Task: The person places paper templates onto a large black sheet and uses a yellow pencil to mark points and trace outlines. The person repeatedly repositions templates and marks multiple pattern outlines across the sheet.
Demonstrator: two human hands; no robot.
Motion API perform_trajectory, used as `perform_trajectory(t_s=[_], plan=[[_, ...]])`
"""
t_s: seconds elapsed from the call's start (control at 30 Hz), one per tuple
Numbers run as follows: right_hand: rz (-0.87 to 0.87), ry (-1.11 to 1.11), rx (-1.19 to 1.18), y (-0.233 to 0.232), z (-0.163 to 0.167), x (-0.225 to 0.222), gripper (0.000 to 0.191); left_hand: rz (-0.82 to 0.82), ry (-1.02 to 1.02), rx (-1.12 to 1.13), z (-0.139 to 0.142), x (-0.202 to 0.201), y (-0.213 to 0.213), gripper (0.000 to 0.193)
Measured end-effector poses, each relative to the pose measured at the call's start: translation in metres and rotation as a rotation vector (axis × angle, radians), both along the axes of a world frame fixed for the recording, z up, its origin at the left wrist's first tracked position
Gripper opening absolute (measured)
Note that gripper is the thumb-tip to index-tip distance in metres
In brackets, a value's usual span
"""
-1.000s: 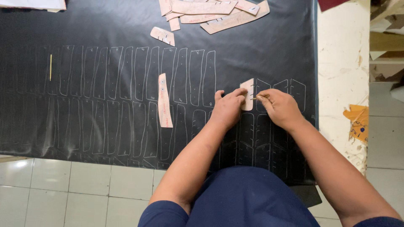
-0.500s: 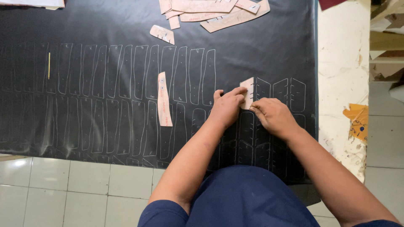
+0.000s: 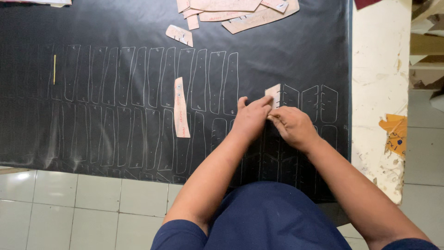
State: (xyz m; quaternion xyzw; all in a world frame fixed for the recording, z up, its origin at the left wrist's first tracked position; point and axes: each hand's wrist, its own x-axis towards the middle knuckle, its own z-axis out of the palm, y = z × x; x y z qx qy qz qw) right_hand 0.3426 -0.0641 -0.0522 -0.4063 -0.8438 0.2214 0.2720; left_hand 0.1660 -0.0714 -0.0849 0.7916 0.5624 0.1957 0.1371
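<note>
Now | left hand (image 3: 252, 118) pinning small cardboard template (image 3: 274, 94) flat on black sheet (image 3: 115, 28) | right hand (image 3: 292, 126) beside template, grip unclear

A glossy black sheet of material (image 3: 115, 28) carries rows of pale chalk-white traced outlines. Tan cardboard pattern pieces (image 3: 231, 11) lie at 12 o'clock; a long tan cardboard strip (image 3: 180, 113) at 9 o'clock of the hands. A small tan template (image 3: 274, 95) meets the fingers (image 3: 259, 104). The desk (image 3: 379, 69) shows worn cream at 3 o'clock.
</note>
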Motion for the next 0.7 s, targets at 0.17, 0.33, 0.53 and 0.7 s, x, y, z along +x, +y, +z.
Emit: perform_trajectory(t_s=[0.17,0.33,0.53,0.7], plan=[[-0.147,0.039,0.030,0.016,0.020,0.010,0.013,0.037,0.210,-0.191,-0.018,0.040,-0.010,0.027],[0.083,0.006,-0.024,0.036,0.021,-0.002,0.011,0.425,-0.165,-0.567,-0.053,0.082,-0.021,0.051],[0.086,-0.041,0.027,0.039,0.010,-0.013,0.014,0.293,-0.015,-0.405,-0.076,0.076,-0.020,0.054],[-0.070,0.061,0.123,0.047,0.007,-0.002,0.013,0.179,0.086,-0.167,-0.044,0.051,-0.023,0.063]])
